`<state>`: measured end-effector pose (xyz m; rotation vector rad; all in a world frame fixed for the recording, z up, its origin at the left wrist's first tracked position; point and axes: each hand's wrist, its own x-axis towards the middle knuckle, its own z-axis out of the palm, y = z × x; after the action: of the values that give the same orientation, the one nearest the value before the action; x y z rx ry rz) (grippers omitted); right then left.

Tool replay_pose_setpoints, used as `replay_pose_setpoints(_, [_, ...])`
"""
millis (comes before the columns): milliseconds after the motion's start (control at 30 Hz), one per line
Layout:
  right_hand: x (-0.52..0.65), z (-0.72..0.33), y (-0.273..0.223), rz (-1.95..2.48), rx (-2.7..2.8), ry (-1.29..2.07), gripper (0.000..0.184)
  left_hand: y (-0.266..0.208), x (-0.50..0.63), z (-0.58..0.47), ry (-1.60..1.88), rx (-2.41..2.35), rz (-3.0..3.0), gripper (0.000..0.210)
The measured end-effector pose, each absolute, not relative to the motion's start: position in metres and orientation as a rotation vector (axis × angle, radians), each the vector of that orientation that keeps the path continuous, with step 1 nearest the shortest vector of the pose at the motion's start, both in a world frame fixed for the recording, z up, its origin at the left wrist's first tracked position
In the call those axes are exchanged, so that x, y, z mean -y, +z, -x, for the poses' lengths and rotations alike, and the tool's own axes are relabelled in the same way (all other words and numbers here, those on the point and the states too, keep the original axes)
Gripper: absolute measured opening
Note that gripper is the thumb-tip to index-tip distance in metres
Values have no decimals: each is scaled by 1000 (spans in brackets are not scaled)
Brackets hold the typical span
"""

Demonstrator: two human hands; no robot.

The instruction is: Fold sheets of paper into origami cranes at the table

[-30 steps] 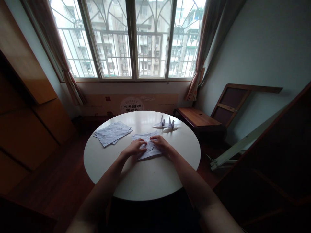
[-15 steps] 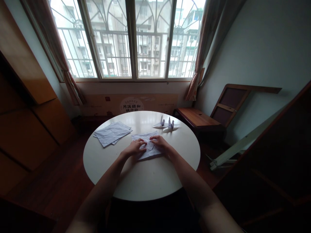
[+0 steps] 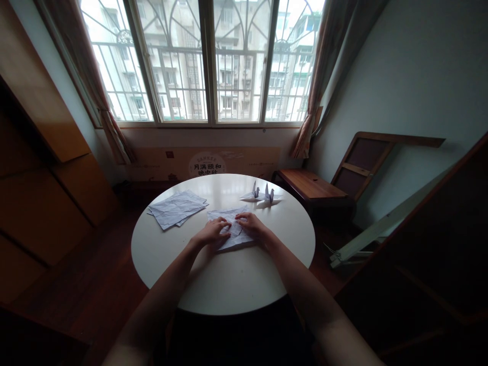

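A creased pale sheet of paper (image 3: 237, 243) lies on the white round table (image 3: 229, 290) between my hands, with fold lines and a small raised flap near its middle. On its left half my left hand (image 3: 214, 230) rests with fingers spread and thumb apart, the tips touching the paper. From the right, my right hand (image 3: 251, 223) reaches over the sheet, its fingers stretched toward the centre and lightly bent. The fingertips of both hands are close together but separate. Parts of the paper are hidden beneath the palms.
A stack of creased paper sheets (image 3: 177, 209) lies at the table's left. Two folded paper cranes (image 3: 269, 194) stand at the back right. Beyond the table are a wooden bench (image 3: 310, 184), a long printed cardboard box (image 3: 244, 160) and a barred window (image 3: 208, 66).
Both hands and the paper stay almost where they were. The whole view has shifted very slightly.
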<state>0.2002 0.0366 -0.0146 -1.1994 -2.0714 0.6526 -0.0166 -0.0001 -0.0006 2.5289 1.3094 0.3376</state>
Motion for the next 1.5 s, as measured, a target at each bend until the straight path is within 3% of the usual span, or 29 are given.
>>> replay_pose_setpoints(1267, [-38,-198,-17,1230,2158,526,23,-8,-4,16,341,-1340,-2552,48])
replay_pose_setpoints(1500, [-24,-196,-9,1503,2162,159,23,-8,-3,14,271,-1331,-2566,51])
